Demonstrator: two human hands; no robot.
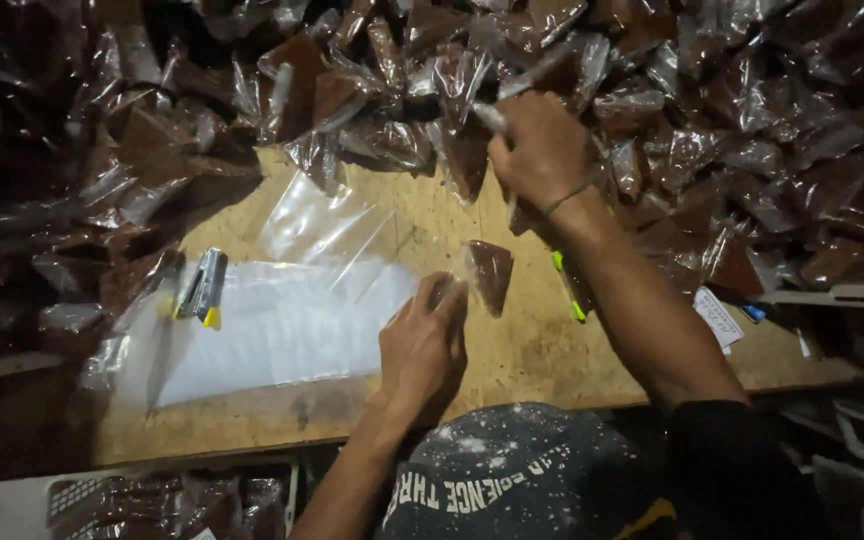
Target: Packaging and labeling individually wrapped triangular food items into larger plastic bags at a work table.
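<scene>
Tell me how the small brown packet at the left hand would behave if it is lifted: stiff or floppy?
The packet looks floppy: thin clear film around a brown filling. It is probably light, since the left hand pinches it by fingertips. The glossy film may be slippery.

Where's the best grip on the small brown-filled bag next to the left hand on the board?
Probably the clear top edge of the small brown-filled bag, beside the left hand. The filling bulges into a point toward the lower end and the empty film there is flat. Come from the left, pinching across the film.

Particle-board bench [552,350]: brown packets [752,150] heaped, clear bag stack [272,330], stapler [204,286].
</scene>
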